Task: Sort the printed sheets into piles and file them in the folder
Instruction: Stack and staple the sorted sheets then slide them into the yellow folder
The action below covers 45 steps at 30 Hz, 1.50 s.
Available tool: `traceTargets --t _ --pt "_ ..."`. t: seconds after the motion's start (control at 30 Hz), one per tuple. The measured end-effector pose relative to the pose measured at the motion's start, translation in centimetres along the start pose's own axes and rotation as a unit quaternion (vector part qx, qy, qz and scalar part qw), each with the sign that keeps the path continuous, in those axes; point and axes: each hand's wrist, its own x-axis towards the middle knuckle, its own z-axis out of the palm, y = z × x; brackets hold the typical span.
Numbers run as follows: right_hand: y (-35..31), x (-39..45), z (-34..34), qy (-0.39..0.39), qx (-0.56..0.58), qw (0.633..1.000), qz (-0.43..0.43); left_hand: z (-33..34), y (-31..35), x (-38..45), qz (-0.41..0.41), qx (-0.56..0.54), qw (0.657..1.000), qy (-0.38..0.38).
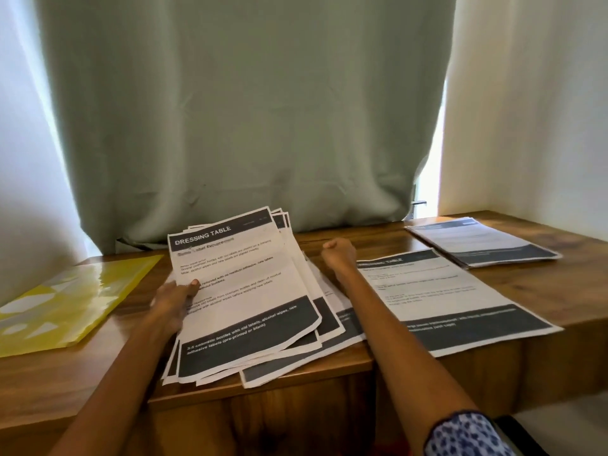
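Sorting in progress. The left hand (174, 299) pinches the unsorted stack of printed sheets (250, 301) by its left edge, thumb on top, tilting the headings up, presumably for reading. The right hand (339, 255), curled and holding nothing, hovers beside it. Two piles lie apart on the worktop (559, 281): near pile (450, 297), far pile (480, 241). The yellow folder (72, 304) waits at left, unfilled.

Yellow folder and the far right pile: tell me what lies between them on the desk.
In the head view, between the yellow folder and the far pile: the fanned stack gripped by the left hand, the right hand, then a single sheet.
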Motion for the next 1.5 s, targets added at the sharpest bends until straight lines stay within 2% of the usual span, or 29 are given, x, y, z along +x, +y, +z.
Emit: traceTargets --t 0.17,0.3,0.4,0.47,0.57,0.63,0.73,0.83,0.9,0.97,1.3,1.5 --pt "-0.4 1.8 -6.5 0.001 -0.031 0.999 0.006 4.5 0.3 -0.9 -0.017 0.002 0.999 -0.040" --pt "2.9 2.3 -12.8 0.010 -0.115 0.993 0.026 8.0 -0.4 -2.5 -0.012 0.016 0.998 -0.060" --pt "5.8 2.1 -15.7 0.054 -0.256 0.961 0.089 10.0 -1.0 -3.0 -0.002 0.021 0.998 -0.065" --pt "7.2 1.6 -17.5 0.051 -0.345 0.929 0.121 11.3 -1.1 -3.3 0.001 0.020 0.997 -0.071" --pt "8.8 0.9 -19.7 0.034 -0.387 0.909 0.150 12.9 -1.2 -3.8 0.006 0.018 0.997 -0.078" --pt "9.6 0.8 -20.5 0.034 -0.375 0.914 0.151 13.7 -1.2 -4.1 0.007 0.020 0.997 -0.081" --pt "9.9 0.7 -20.9 0.045 -0.339 0.933 0.109 14.1 -1.4 -4.3 0.006 0.024 0.996 -0.082" --pt "10.2 1.1 -20.8 0.079 -0.193 0.976 0.055 13.9 -1.4 -4.5 0.008 0.021 0.996 -0.085" --pt "9.9 1.1 -20.6 0.117 -0.081 0.990 0.025 13.7 -1.3 -4.5 0.014 0.017 0.997 -0.081" --pt "9.4 1.2 -20.5 0.135 -0.022 0.991 0.001 13.4 -1.1 -4.4 0.022 0.012 0.997 -0.076" --pt "7.9 1.5 -19.6 0.149 0.051 0.987 -0.034 13.8 -0.4 -4.5 0.037 -0.031 0.996 -0.080" --pt "5.7 1.3 -19.6 0.169 0.100 0.976 -0.093 13.8 0.6 -4.4 0.019 -0.055 0.995 -0.079"
